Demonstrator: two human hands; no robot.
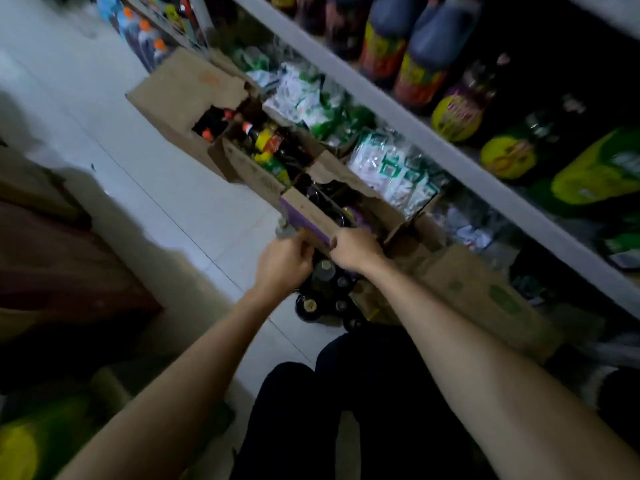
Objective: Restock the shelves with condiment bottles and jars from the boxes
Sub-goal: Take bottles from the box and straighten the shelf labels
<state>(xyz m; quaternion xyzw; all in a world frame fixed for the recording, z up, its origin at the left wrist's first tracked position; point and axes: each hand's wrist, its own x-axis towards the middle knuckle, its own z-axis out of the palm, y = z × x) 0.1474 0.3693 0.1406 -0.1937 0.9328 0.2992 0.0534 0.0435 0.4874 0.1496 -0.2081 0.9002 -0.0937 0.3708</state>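
Note:
A row of open cardboard boxes stands on the floor along the shelf foot. The nearest open one, a purple-edged box (304, 216), holds dark bottles (332, 202). My left hand (282, 263) grips a small grey tool (285, 232) at the box's near flap. My right hand (355, 249) grips the flap's edge beside it. Below my hands, several dark capped bottles (323, 282) stand on the floor. The middle box (242, 161) holds bottles with yellow-green labels (268, 147). The far box (180, 95) holds dark bottles with orange caps.
A white shelf board (415, 126) runs diagonally at the right with large dark sauce bottles (415, 53) above it and green-white packets (311, 98) below. A closed cardboard box (478, 292) lies at the right. Brown furniture (52, 254) stands at the left. My dark-trousered legs (346, 410) are at the bottom.

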